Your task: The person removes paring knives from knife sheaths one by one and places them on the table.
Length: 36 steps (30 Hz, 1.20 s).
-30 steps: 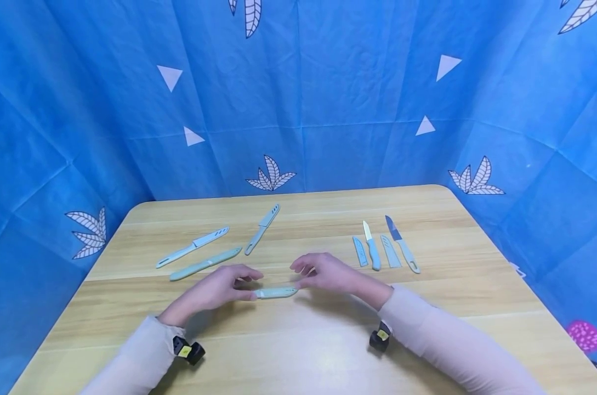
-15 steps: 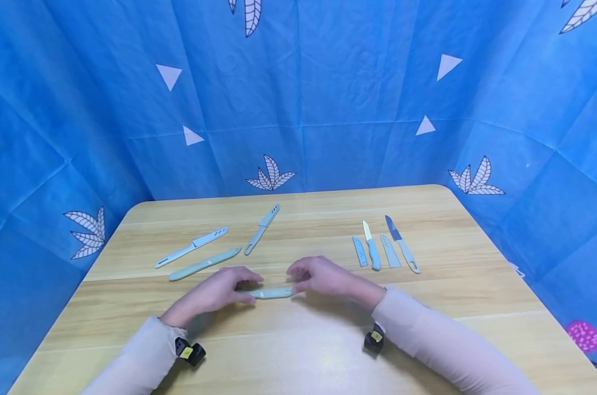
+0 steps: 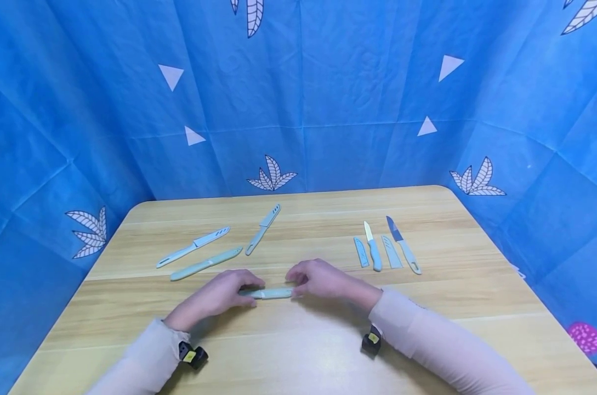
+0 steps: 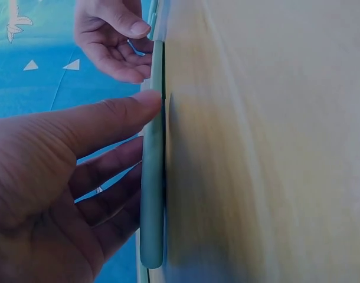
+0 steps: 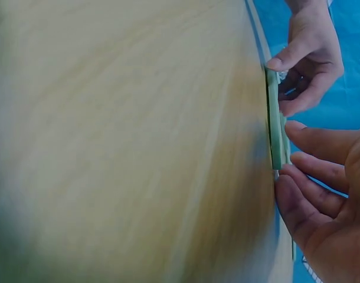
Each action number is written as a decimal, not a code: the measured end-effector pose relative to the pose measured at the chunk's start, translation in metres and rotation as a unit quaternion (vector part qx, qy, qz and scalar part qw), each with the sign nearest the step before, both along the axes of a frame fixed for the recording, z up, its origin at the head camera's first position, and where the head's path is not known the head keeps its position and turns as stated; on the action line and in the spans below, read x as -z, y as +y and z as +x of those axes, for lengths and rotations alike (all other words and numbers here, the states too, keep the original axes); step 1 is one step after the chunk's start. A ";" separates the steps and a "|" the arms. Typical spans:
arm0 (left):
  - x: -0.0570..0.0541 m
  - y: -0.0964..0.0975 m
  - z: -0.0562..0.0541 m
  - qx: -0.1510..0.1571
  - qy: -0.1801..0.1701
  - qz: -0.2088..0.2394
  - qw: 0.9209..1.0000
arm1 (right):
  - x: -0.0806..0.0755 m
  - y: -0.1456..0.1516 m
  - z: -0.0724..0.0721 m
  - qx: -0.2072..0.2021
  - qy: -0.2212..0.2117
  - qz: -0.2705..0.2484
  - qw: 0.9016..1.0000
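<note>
A pale green knife (image 3: 277,293) in its sheath lies crosswise low over the near middle of the table, between both hands. My left hand (image 3: 223,292) holds it by the handle (image 4: 152,194); in the left wrist view the thumb presses one side and the fingers sit behind. At the other end, my right hand (image 3: 323,278) has thumb and curled fingertips around the tip of the sheath (image 5: 274,135), covering it in the head view. No bare blade shows between handle and sheath.
On the left lie three sheathed knives: a pale blue one (image 3: 193,247), a green one (image 3: 206,263) and another blue one (image 3: 262,229). At right, two bare-bladed knives (image 3: 373,249) (image 3: 404,247) lie beside two loose sheaths (image 3: 361,251) (image 3: 391,252). A blue curtain (image 3: 298,99) borders the table.
My right hand has shifted slightly left, further over the sheath's tip. More of the handle now shows at my left hand, which has barely moved. The other knives stay put.
</note>
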State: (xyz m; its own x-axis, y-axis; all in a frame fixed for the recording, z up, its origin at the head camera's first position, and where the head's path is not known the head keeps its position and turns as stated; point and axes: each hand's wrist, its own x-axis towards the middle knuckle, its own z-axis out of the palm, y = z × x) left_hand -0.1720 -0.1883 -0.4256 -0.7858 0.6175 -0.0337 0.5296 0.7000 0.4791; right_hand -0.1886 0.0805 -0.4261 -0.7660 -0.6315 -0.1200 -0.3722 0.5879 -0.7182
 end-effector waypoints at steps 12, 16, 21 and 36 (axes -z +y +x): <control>0.003 0.002 0.001 0.011 0.026 -0.019 0.999 | 0.003 -0.006 0.000 -0.034 0.070 0.038 0.996; 0.004 0.003 0.001 0.009 0.026 -0.022 0.999 | 0.002 -0.007 0.002 -0.045 0.103 0.059 0.992; 0.003 0.004 0.001 0.010 0.021 -0.024 0.999 | 0.003 -0.008 0.003 -0.036 0.104 0.064 0.992; 0.000 0.008 0.001 0.013 -0.003 -0.005 1.000 | 0.001 -0.002 -0.002 -0.017 0.032 0.028 0.999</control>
